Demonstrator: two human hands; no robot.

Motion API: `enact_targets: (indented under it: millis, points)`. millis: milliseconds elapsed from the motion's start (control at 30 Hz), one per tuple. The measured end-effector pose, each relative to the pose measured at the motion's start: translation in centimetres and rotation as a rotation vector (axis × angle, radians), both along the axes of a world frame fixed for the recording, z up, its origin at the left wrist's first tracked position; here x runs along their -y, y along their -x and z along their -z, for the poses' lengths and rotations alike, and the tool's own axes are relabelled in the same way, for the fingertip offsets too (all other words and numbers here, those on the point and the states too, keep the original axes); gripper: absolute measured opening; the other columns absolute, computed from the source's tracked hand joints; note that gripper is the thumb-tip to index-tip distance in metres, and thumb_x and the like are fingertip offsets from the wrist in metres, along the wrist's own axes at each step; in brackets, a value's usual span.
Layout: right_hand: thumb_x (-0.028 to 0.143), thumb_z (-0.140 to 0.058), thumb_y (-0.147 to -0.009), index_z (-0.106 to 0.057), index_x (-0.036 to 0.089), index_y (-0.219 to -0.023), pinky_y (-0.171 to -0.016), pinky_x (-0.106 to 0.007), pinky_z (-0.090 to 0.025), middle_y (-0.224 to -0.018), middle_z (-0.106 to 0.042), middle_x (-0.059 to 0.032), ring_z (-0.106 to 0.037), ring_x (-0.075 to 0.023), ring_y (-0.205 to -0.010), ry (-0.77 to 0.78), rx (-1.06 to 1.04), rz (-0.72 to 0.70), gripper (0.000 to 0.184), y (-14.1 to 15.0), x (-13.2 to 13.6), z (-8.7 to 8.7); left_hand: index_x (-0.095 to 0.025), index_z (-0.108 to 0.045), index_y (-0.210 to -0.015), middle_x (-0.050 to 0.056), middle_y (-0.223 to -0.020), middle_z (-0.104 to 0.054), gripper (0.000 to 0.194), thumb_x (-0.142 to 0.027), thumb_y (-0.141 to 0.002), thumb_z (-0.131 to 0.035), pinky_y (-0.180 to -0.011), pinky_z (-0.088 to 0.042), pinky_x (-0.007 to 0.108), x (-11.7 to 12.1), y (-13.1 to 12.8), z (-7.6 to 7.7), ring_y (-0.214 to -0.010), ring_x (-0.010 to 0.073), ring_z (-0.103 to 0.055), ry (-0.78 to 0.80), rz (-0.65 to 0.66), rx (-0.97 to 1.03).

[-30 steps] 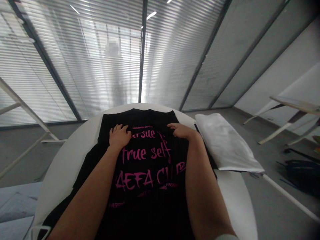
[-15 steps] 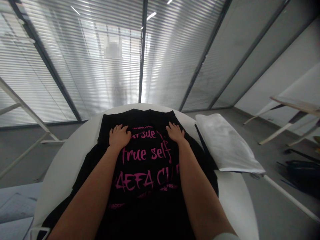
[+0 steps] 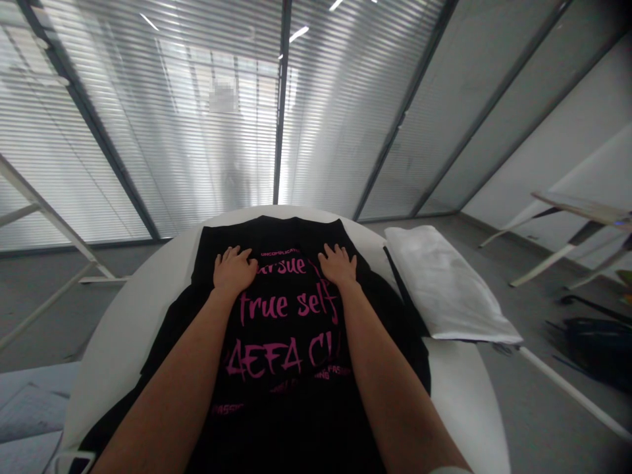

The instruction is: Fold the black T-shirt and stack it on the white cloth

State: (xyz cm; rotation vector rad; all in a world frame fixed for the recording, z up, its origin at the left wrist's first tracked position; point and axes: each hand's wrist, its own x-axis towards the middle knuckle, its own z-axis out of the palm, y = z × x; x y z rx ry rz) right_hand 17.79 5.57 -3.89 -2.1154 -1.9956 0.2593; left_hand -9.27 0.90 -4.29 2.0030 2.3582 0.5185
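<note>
Folded white cloth (image 3: 444, 283) blocks passage right of the black T-shirt (image 3: 291, 243).

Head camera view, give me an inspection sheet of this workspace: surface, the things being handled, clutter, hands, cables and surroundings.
Surface: round white table.
Job's things: black T-shirt with pink lettering, lying spread on the table.
Clutter: folded white cloth on the table beside the shirt.
Hands: left hand and right hand both open and flat on the shirt, near its top edge, holding nothing.
Cables: nothing seen.
Surroundings: glass wall with blinds, grey floor, black bag on the floor to the right.
</note>
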Motion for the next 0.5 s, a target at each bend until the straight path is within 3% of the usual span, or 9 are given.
enact_targets:
  millis: [300,500]
  points:
    - [0.050,-0.039,-0.093,-0.034,0.029,-0.148,-0.113,-0.059,-0.006,-0.158,-0.024,-0.0097,-0.015,-0.0313,-0.145,0.034,-0.008,-0.033,0.060,-0.6,-0.4,-0.2,-0.027,-0.055,-0.135,0.009,-0.147,-0.045,0.052,-0.041,-0.088,-0.039,-0.114,-0.023,0.053,-0.3,0.3,0.2,-0.140,0.0293,-0.033,0.024,0.022,0.011]
    - [0.051,-0.046,-0.089,-0.034,0.030,-0.148,-0.114,-0.058,-0.005,-0.158,-0.021,-0.0087,-0.012,-0.0302,-0.146,0.069,-0.056,-0.072,0.065,-0.9,-0.7,-0.4,-0.025,-0.056,-0.135,0.011,-0.146,-0.047,0.052,-0.039,-0.086,-0.041,-0.113,-0.023,0.055,-0.4,-0.2,-0.8,-0.139,0.0317,-0.034,0.043,0.027,0.001]
